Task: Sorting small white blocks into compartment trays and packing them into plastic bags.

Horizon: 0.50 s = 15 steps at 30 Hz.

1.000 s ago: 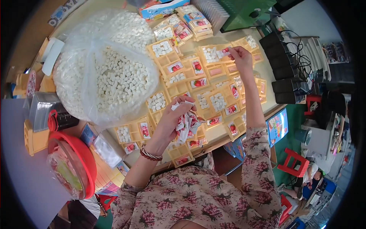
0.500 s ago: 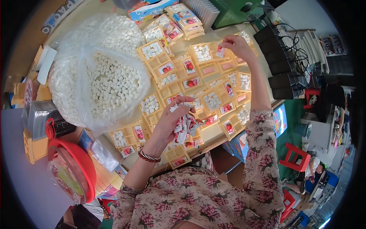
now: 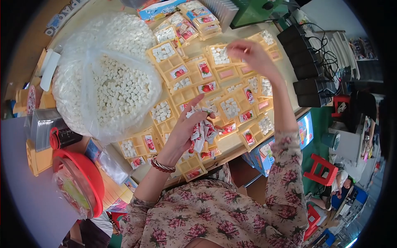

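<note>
1. Table: pale top, crowded from the far edge to the near edge.
2. Bag: large clear plastic sack of small white cubes, open at the top, on the table's left half, touching the trays.
3. Trays: a field of yellow compartmented trays spread across the table's middle and right. Some cells hold white cubes, others a small sachet with a red fruit picture; some pink cells look empty.
4. Box: flat blue-and-white carton at the far edge, behind a stack of filled trays.
5. Basin: red round bowl at lower left with a clear bag in it, well apart from both hands.
6. Black units: dark stacked boxes with cables, at the table's right end.
7. Left hand: clamped on a bunch of sachets, white with red print, which fan out to the right of the palm above the near trays. The forefinger points up and away.
8. Right hand: raised over the far trays, fingertips pinched together, beside a cube-filled cell. Whether a sachet sits in the pinch cannot be told; the hand is blurred.
9. Key relation: the bunch lies toward the person and to the left of the right hand, well apart from it; the far trays are nearer the right hand, the near trays nearer the left.
</note>
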Each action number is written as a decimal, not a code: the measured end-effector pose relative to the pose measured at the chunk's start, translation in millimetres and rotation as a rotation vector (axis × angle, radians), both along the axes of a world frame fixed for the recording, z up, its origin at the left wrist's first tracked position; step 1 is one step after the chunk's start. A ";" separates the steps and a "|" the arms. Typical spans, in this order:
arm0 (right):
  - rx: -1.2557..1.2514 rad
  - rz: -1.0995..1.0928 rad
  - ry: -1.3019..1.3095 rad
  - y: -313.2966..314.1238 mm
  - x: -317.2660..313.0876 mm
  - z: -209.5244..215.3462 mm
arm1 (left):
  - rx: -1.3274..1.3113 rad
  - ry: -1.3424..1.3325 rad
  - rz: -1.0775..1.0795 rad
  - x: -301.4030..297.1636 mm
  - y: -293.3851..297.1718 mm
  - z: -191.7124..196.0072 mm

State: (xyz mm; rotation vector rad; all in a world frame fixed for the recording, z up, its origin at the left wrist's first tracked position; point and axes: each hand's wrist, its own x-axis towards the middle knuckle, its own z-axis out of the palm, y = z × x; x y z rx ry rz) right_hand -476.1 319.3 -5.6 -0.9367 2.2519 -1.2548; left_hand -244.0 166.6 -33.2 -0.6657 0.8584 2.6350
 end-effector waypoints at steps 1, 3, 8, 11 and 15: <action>-0.040 0.090 -0.192 -10.5 30.9 10.1 | -0.005 -0.008 0.010 1.2 -0.8 0.0; -0.001 0.295 -0.108 -7.7 74.4 11.4 | -0.023 -0.013 0.026 -3.1 6.6 3.5; 0.045 0.225 -0.299 -10.9 113.6 18.9 | -0.016 0.003 -0.008 -5.7 17.0 -7.6; 0.060 0.053 -0.276 -3.1 111.0 3.3 | -0.027 0.050 -0.047 -10.5 17.8 -0.7; -0.150 -0.216 -0.249 15.2 79.8 -31.2 | -0.047 0.042 -0.044 -11.5 15.2 -6.2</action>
